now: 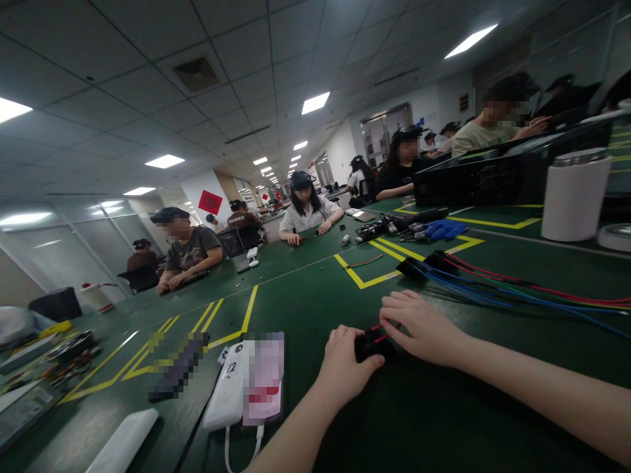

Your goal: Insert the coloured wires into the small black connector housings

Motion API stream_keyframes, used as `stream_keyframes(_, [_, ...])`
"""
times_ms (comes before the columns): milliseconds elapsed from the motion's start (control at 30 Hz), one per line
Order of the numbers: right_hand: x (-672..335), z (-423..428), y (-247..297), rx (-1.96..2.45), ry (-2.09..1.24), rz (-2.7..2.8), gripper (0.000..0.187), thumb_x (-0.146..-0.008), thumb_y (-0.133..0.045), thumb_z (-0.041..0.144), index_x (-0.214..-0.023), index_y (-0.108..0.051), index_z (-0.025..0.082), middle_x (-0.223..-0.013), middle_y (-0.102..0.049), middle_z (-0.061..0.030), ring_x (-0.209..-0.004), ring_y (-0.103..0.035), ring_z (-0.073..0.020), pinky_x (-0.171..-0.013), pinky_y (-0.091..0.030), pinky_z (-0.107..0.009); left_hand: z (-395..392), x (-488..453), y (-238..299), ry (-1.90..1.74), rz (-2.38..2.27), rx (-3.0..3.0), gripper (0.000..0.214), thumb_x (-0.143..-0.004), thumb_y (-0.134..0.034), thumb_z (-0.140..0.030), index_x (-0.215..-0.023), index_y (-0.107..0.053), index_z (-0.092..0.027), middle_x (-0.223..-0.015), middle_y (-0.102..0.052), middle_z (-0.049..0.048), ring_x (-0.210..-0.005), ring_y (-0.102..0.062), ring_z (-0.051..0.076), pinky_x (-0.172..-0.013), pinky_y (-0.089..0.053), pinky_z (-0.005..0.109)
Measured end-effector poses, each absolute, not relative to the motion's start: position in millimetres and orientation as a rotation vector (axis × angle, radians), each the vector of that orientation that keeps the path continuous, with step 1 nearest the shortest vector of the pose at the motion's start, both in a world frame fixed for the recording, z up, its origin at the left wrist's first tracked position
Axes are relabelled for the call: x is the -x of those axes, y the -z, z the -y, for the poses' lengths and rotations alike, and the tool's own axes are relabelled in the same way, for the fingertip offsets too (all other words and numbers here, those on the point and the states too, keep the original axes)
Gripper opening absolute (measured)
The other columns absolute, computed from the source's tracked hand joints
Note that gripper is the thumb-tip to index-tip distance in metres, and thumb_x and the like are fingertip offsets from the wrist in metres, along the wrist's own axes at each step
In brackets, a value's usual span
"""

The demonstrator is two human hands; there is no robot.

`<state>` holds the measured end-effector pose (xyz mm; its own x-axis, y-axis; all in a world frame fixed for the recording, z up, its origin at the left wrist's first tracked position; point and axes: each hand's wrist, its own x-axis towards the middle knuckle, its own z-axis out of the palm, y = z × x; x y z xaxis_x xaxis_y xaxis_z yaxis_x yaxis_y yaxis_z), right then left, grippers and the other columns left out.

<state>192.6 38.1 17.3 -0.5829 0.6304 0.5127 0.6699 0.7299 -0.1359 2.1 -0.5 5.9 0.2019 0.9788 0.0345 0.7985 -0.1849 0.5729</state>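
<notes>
My left hand point(342, 364) is closed round the side of a small black block point(367, 345), which looks like a wire connector, low over the green table. Its thumb lies along the near side of the block. My right hand point(417, 325) is closed too, its bent fingertips at a short red wire point(380, 339) on the block. The fingers cover part of the block and wire. Beyond my right hand lie two more black connectors point(413, 268) with long blue, red and green wires point(517, 289) trailing to the right.
Left of my hands lie a white power bank point(227, 387) with a cable, a pink-cased phone point(265, 381) and a white box point(123, 443). Tools with blue gloves point(441, 230), a white cup point(574, 197) and a black case point(473, 180) stand farther right. Several people sit around the green table point(296, 289).
</notes>
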Motion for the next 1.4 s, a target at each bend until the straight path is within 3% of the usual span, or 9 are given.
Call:
stream_keyframes(333, [-190.4,-47.8,-9.5,1.153,-0.194,2.451,0.029,-0.086,-0.038,0.027,-0.063,-0.055,0.021,-0.072,-0.059,-0.0047,-0.073,-0.051,-0.019,-0.066,-0.036,-0.034,3.8,-2.9,-11.3,-0.544,-1.655,-2.02,0.041,-0.075,-0.066,-0.04,-0.111,-0.057,-0.022,-0.113,-0.053,0.0049,-0.103,-0.047,0.023,-0.091,-0.04,0.034])
stream_keyframes(733, [-191.5,-48.2,-7.9,1.028,-0.043,2.344,0.03,-0.091,-0.035,0.029,-0.071,-0.055,0.019,-0.077,-0.058,-0.0051,-0.078,-0.05,-0.0192,-0.072,-0.036,-0.036,1.0,-3.1,-6.6,-0.565,-1.653,-2.076,0.04,-0.075,-0.067,-0.038,-0.109,-0.057,-0.021,-0.109,-0.053,0.0043,-0.103,-0.047,0.022,-0.091,-0.038,0.033])
stream_keyframes(1033, [-192.6,-57.4,-1.7,1.182,-0.389,2.4,0.034,-0.088,-0.036,0.036,-0.07,-0.059,0.02,-0.076,-0.063,-0.0058,-0.076,-0.054,-0.0207,-0.073,-0.039,-0.037,2.9,-3.5,-9.6,-0.534,-1.663,-2.042,0.042,-0.076,-0.066,-0.04,-0.112,-0.056,-0.022,-0.112,-0.053,0.0049,-0.105,-0.046,0.023,-0.092,-0.039,0.034])
stream_keyframes(1400, [-194.9,-56.1,-9.1,1.064,-0.325,2.346,0.037,-0.09,-0.032,0.038,-0.066,-0.054,0.02,-0.074,-0.057,-0.0044,-0.076,-0.052,-0.0188,-0.071,-0.037,-0.034,-0.4,-3.7,-4.4,-0.547,-1.664,-2.091,0.038,-0.075,-0.066,-0.04,-0.107,-0.057,-0.021,-0.108,-0.053,0.0046,-0.102,-0.047,0.022,-0.088,-0.039,0.033])
